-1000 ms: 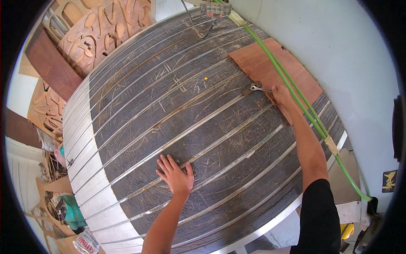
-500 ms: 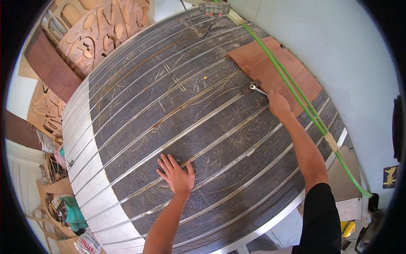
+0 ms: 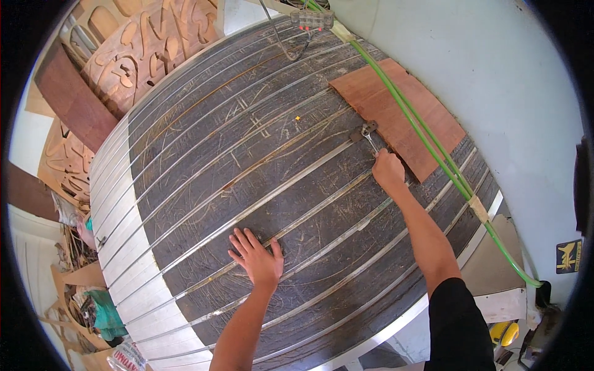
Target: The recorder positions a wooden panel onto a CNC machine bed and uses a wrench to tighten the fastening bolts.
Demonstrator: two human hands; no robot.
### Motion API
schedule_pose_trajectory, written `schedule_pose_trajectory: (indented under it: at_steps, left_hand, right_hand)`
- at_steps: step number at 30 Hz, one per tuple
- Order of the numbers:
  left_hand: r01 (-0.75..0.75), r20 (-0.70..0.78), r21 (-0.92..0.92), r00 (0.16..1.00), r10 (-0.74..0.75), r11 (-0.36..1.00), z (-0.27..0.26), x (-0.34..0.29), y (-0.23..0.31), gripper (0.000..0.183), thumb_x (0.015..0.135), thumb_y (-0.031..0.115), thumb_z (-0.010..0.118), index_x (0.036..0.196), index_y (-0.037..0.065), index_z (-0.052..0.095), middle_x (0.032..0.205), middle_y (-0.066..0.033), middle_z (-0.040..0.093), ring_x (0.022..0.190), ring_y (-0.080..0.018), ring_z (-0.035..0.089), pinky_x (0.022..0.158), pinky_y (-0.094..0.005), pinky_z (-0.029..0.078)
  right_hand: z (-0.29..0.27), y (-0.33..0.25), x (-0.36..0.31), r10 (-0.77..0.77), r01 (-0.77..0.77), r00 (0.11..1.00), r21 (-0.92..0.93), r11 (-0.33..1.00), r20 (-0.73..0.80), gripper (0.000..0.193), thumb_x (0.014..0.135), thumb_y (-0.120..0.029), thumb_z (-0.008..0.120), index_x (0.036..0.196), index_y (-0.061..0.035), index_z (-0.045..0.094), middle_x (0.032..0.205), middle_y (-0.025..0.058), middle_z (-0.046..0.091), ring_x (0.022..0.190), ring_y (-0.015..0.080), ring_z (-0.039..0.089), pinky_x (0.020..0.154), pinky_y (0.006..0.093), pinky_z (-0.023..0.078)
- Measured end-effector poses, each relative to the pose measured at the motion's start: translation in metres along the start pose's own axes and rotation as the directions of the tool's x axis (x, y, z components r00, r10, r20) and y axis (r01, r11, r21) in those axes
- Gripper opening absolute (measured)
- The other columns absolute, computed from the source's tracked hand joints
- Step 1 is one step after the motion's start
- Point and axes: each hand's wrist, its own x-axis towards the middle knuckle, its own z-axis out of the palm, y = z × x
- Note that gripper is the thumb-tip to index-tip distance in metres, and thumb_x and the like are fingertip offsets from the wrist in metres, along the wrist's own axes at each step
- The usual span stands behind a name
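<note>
My right hand [image 3: 390, 172] is closed around the handle of a silver wrench [image 3: 370, 141]. The wrench head sits on a bolt at a dark metal hold-down clamp [image 3: 358, 133], which lies along one slot of the bed and reaches the left edge of a reddish-brown wooden board [image 3: 411, 117]. Fingers spread, my left hand [image 3: 260, 263] rests flat on the dark slotted machine bed [image 3: 210, 167], well to the lower left of the clamp. It holds nothing.
Two green hoses [image 3: 405, 102] run slantwise over the board. A cable-fed block with red lights [image 3: 311, 20] hangs at the far edge. Cut-out wooden panels [image 3: 142, 49] stand at the upper left. A yellow tool [image 3: 505, 334] lies low at the right.
My right hand has swung left and toward me, turning the wrench so its handle points more toward me. My left hand stays in place.
</note>
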Motion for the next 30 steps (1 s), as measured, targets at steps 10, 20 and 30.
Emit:
schedule_pose_trajectory:
  at_steps: [10,20,30]
  left_hand:
    - [-0.004,-0.003,-0.005,1.000,0.004,1.000,0.002,-0.001,0.000,0.073,0.091,0.043,0.040,0.140,-0.010,0.027,0.151,-0.0272,0.015,0.142,-0.0420,0.006,0.111,-0.0586,0.004]
    - [-0.024,-0.015,0.036,1.000,0.025,0.999,0.004,-0.001,0.002,0.073,0.092,0.042,0.039,0.140,-0.011,0.026,0.150,-0.0288,0.014,0.141,-0.0438,0.007,0.111,-0.0598,0.005]
    - [0.002,-0.021,0.020,1.000,-0.002,1.000,0.002,-0.002,0.001,0.073,0.092,0.043,0.040,0.141,-0.008,0.025,0.152,-0.0244,0.015,0.142,-0.0395,0.007,0.112,-0.0569,0.005]
  right_hand:
    - [-0.001,-0.021,-0.007,0.112,-0.109,0.993,0.063,0.992,-0.039,0.023,0.088,-0.017,0.052,0.092,0.0027,0.064,0.094,0.0260,0.065,0.091,0.0413,0.064,0.078,0.0499,0.051]
    - [0.023,-0.044,-0.001,0.226,-0.220,0.973,0.420,0.881,0.036,0.025,0.081,-0.012,0.054,0.089,0.0093,0.065,0.095,0.0310,0.063,0.093,0.0451,0.062,0.080,0.0488,0.050]
    - [0.048,-0.082,-0.003,0.485,-0.504,0.809,0.816,0.284,0.331,0.024,0.084,-0.013,0.053,0.082,0.0076,0.064,0.077,0.0236,0.066,0.065,0.0312,0.066,0.055,0.0397,0.049]
